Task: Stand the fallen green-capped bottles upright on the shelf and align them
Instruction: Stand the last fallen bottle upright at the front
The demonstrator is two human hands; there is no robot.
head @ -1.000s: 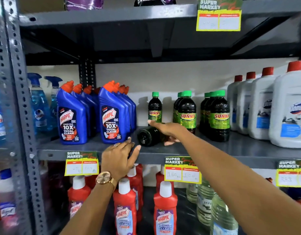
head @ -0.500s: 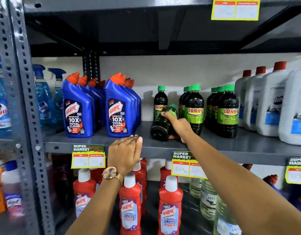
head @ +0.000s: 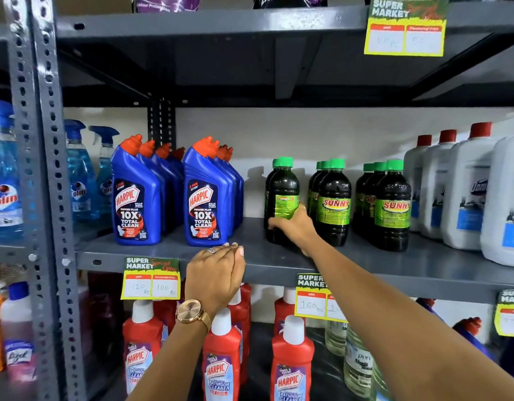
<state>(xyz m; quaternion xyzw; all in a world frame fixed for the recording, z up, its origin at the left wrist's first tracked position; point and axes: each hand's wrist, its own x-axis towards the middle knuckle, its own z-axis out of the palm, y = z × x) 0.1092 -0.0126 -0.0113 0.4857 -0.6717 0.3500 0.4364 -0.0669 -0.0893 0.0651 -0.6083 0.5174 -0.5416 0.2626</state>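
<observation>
A dark green-capped bottle [head: 284, 189] stands upright on the grey middle shelf [head: 169, 251], in front of another of its kind, its label turned away. My right hand [head: 293, 227] grips its lower body. To its right stand two rows of upright green-capped Sunny bottles [head: 333, 204], [head: 393, 209]. My left hand [head: 215, 273] rests on the shelf's front edge with fingers together, holding nothing.
Blue Harpic bottles [head: 137, 195] stand in two rows left of the green-capped ones. White jugs with red caps [head: 466, 192] fill the right end. Blue spray bottles [head: 79, 175] sit far left. Red Harpic bottles [head: 221, 360] are on the shelf below. Price tags [head: 150, 277] hang from the edge.
The bottle that lay on its side has been tipped up by my right hand and now stands upright in the left row. My left hand stayed on the shelf edge.
</observation>
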